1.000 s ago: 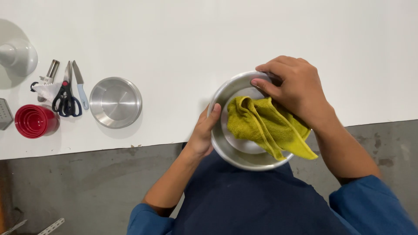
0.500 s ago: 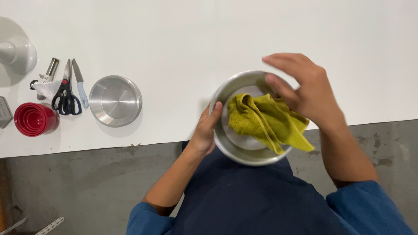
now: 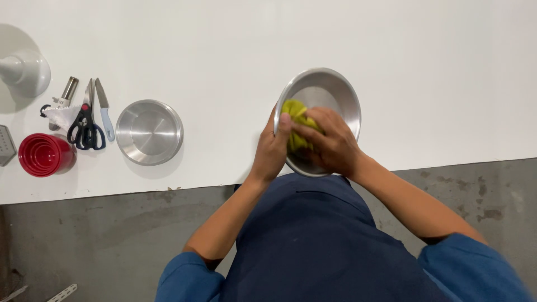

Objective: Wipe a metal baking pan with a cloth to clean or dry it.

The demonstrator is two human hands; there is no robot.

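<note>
Left hand (image 3: 272,148) grips steel bowl (image 3: 330,89) rim; right hand (image 3: 330,142) clenches yellow-green cloth (image 3: 295,112) (bunched inside bowl).

Second steel bowl (image 3: 149,132), scissors (image 3: 85,126), knife (image 3: 104,110), red cups (image 3: 45,154)

Yellow-green cloth (image 3: 295,114) (silver bowl (image 3: 330,92)), seemingly plain.

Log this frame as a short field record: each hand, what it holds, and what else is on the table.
left hand: grips the near-left rim of the steel bowl, tilted
right hand: presses a yellow-green cloth inside the bowl
second steel bowl: left of the hands, untouched
far left: scissors, small knife, red cups
surface: white table
</note>
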